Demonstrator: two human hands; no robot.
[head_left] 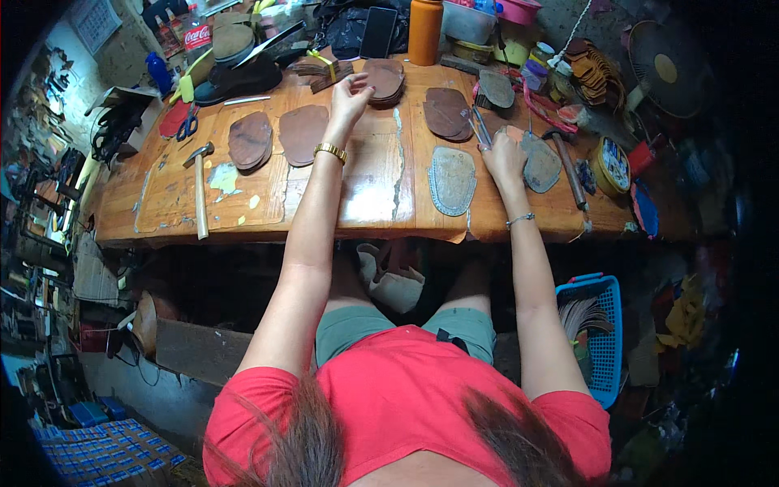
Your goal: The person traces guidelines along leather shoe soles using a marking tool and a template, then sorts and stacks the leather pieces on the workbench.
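My left hand reaches over the table with its fingers apart, beside a stack of brown leather pieces; I see nothing held in it. The fingers of my right hand are closed round a slim, dark, pointed tool, whose exact kind I cannot make out. That tool's tip points away from me, next to another brown leather stack. Under my right hand's outer side lies a grey oval piece. A grey sole-shaped piece with a stitched-looking rim rests to its left.
Two brown leather stacks lie left of my left arm. Nearby are a wooden-handled hammer and blue-handled scissors. Another hammer and a round tin sit at right. An orange bottle stands at the back.
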